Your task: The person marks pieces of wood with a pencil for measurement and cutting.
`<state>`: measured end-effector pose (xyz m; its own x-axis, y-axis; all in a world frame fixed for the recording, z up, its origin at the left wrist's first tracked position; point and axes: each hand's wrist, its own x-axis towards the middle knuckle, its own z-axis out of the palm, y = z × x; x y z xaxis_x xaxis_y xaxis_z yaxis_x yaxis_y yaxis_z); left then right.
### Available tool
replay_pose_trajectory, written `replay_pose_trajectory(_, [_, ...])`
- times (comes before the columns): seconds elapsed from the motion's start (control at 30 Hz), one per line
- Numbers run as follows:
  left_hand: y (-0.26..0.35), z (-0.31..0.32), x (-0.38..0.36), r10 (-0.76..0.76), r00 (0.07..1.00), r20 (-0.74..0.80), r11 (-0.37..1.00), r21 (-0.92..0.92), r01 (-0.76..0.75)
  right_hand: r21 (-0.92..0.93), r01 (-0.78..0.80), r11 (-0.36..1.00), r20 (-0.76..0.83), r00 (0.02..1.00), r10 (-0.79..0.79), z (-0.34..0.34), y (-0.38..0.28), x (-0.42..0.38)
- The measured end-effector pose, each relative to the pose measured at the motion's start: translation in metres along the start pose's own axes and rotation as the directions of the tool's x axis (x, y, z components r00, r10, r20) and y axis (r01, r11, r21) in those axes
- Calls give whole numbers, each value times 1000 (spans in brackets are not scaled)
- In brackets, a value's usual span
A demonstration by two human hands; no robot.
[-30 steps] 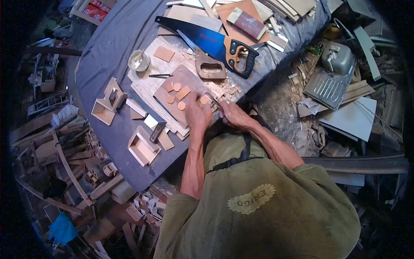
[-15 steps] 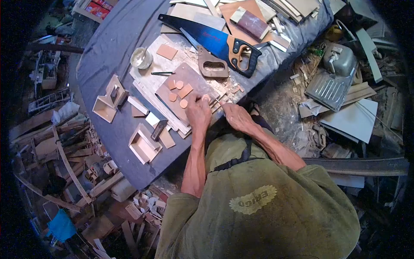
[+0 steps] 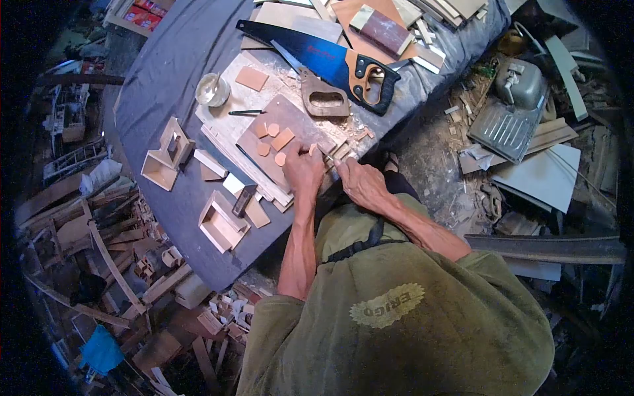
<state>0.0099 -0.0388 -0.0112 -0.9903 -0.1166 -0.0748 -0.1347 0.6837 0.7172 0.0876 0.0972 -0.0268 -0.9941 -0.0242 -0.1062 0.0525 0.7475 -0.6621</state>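
Left hand (image 3: 305,175): at the bench (image 3: 188,72) edge nearest the wearer, fingers drawn in, pinching a small wooden disc (image 3: 314,150). Right hand (image 3: 363,186): just beside it, fingers closed around a slim tool (image 3: 329,157), its tip close to the disc; contact cannot be confirmed and the tool type is unclear.

Beneath and beyond the left hand, a thin brown board (image 3: 295,117) lies on stacked sheets, carrying loose small cut pieces (image 3: 280,159) and a rectangular wooden piece (image 3: 282,138). Toward the bench's left corner, an open wooden box (image 3: 223,228) rests on the grey cloth; an angled wooden assembly (image 3: 162,165) stands farther along the left edge.

Farther off, a dark slender stick (image 3: 246,112) lies near an open jar (image 3: 212,91). Past the board, a wooden-handled saw (image 3: 309,99) lies against a blue-bladed handsaw (image 3: 314,56). A maroon-sided block (image 3: 382,32) sits on scrap panels at the far side.
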Motion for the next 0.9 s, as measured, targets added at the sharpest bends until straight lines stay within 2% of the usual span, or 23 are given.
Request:
replay_pose_trajectory(0.07, [0, -1, 0, -10, 1000, 11, 1000, -2, 10, 78, -113, 991, -1, 994, 114, -7, -7, 0])
replay_pose_trajectory(0.27, [2, -2, 2, -60, 997, 54, 998, 29, 58, 100, -169, 980, 56, 985, 164, -7, -7, 4])
replay_pose_trajectory(0.37, [13, -5, 5, -131, 988, 88, 989, 74, 124, 201, 24, 979, -30, 999, -18, 25, 21, 5])
replay_pose_trajectory(0.47, [15, -1, 6, -126, 989, 79, 986, 121, 116, 214, 165, 963, -55, 986, -157, 9, 16, 7])
replay_pose_trajectory(0.57, [19, -6, 5, -96, 991, 94, 981, 177, 78, 126, 106, 986, 118, 986, -121, -5, 5, 17])
replay_pose_trajectory(0.67, [21, -6, 10, -121, 986, 115, 983, 151, 103, 126, 219, 968, 10, 975, -222, 14, 18, 12])
replay_pose_trajectory(0.77, [19, -4, 0, -127, 988, 84, 980, 163, 113, 88, 254, 963, -2, 967, -255, 14, 23, 10])
replay_pose_trajectory(0.87, [21, -3, 2, -111, 992, 59, 983, 152, 101, -242, 372, 896, -23, 921, -388, 31, 40, 2])
replay_pose_trajectory(0.9, [21, -2, 1, -114, 992, 51, 983, 151, 105, -241, 394, 887, -52, 907, -418, 27, 38, 1])
